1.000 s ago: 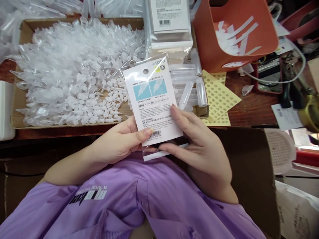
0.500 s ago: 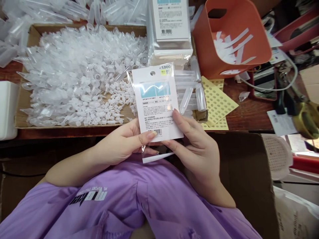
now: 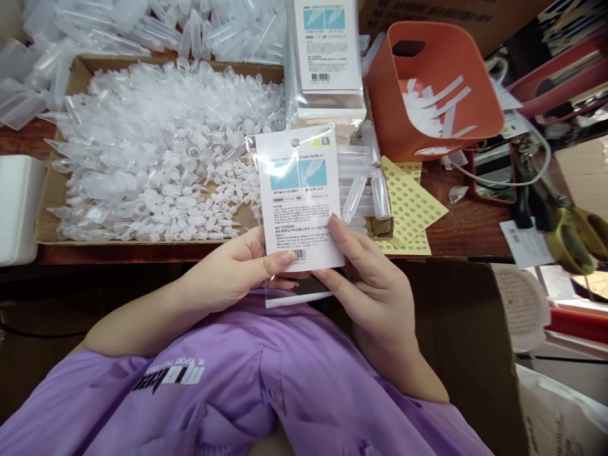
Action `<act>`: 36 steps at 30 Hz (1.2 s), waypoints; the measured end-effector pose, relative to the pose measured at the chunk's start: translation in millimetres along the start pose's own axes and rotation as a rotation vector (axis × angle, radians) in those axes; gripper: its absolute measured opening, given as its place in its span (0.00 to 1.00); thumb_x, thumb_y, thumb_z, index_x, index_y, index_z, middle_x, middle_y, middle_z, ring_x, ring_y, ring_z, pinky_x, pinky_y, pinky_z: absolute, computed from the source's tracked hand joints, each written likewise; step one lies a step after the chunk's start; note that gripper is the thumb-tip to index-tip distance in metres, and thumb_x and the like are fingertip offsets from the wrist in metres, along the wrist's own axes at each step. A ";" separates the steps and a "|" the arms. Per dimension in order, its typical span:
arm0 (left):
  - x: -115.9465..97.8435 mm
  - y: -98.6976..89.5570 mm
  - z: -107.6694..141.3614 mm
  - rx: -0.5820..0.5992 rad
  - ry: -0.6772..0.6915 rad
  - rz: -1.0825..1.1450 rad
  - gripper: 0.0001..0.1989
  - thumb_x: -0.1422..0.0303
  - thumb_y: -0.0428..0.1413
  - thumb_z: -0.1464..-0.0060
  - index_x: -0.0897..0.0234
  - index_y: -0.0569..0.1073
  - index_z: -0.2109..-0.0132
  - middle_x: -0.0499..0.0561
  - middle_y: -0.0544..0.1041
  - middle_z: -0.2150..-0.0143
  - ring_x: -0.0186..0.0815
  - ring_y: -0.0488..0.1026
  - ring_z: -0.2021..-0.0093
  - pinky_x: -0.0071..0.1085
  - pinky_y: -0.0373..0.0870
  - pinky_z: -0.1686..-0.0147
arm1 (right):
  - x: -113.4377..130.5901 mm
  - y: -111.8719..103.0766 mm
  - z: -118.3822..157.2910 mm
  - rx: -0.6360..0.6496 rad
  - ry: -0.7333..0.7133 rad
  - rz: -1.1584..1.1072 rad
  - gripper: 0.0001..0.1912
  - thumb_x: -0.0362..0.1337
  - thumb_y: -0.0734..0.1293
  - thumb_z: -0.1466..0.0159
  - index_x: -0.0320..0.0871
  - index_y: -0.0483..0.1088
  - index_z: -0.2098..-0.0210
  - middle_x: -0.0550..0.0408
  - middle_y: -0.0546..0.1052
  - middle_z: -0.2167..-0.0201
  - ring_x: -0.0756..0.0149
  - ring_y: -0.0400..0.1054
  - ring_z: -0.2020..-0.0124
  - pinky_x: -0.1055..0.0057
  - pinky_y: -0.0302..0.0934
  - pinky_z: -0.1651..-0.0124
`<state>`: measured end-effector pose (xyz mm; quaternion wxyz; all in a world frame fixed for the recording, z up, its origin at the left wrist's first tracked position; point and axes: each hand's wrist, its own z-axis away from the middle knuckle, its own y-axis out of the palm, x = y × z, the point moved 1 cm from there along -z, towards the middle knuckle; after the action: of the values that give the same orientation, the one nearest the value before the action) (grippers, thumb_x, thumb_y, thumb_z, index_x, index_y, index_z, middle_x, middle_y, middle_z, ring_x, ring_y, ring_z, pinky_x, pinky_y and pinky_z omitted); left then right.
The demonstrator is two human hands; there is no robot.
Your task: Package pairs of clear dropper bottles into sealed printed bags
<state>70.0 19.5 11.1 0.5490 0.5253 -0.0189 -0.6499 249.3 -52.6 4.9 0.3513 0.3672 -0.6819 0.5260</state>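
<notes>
A printed card in a clear plastic bag (image 3: pixel 300 215) is held upright in front of my body, its text side facing me. My left hand (image 3: pixel 251 263) pinches its lower left corner, thumb over the barcode. On the lower right edge, my right hand (image 3: pixel 368 269) grips the same bag with its fingertips. The white-edged flap of the bag hangs below the card between both hands. Behind it stands a cardboard tray (image 3: pixel 118 243) with many clear plastic nozzles and small caps (image 3: pixel 166 145). A stack of similar bagged cards (image 3: pixel 327 57) lies at the back.
An orange bin (image 3: pixel 437 76) with white strips stands at the back right. Near it lie yellow sticker sheets (image 3: pixel 411 206), a phone-like device (image 3: pixel 491 171) and gold-handled scissors (image 3: pixel 570 240). Clear tubes (image 3: pixel 358 190) rest right of the card. A white box (image 3: pixel 19 209) sits at the left edge.
The bagged card has tilted slightly, so glare has shifted and its blue pictures show more clearly. My hands keep their hold. The view has shifted a little, with the table items appearing lower.
</notes>
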 end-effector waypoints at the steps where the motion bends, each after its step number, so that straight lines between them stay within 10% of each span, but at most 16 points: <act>1: 0.3 -0.4 -0.3 0.002 -0.004 -0.004 0.19 0.66 0.63 0.45 0.61 0.74 0.46 0.54 0.78 0.45 0.37 0.79 0.53 0.26 0.77 0.59 | 0.4 0.3 0.3 -0.013 0.002 -0.005 0.32 0.33 0.69 0.37 0.60 0.60 0.36 0.57 0.73 0.42 0.59 0.68 0.42 0.60 0.66 0.40; 13: -11.1 3.3 0.6 -0.051 -0.075 0.085 0.12 0.68 0.58 0.41 0.66 0.76 0.50 0.56 0.82 0.55 0.34 0.81 0.62 0.24 0.77 0.64 | -3.1 -9.7 -9.7 0.220 0.126 -0.132 0.30 0.42 0.65 0.33 0.53 0.57 0.33 0.51 0.64 0.34 0.56 0.63 0.36 0.54 0.62 0.36; 22: -22.8 4.2 -3.3 -0.007 -0.059 -0.005 0.12 0.65 0.58 0.40 0.66 0.76 0.52 0.56 0.82 0.54 0.36 0.80 0.60 0.29 0.76 0.62 | 29.2 -33.6 -34.9 0.336 -0.177 0.512 0.29 0.42 0.63 0.32 0.46 0.57 0.33 0.42 0.61 0.33 0.52 0.56 0.32 0.49 0.58 0.35; 36: -18.8 8.3 -3.1 0.017 -0.058 0.030 0.10 0.63 0.63 0.44 0.66 0.78 0.59 0.52 0.82 0.65 0.31 0.79 0.64 0.25 0.76 0.63 | 12.4 -28.0 -47.6 0.337 -0.269 0.526 0.27 0.45 0.65 0.34 0.42 0.67 0.38 0.39 0.69 0.39 0.47 0.67 0.40 0.47 0.64 0.41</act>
<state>75.0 31.7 27.1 0.5533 0.5107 -0.0483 -0.6563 272.1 -12.7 38.0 0.0449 0.2980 -0.6971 0.6506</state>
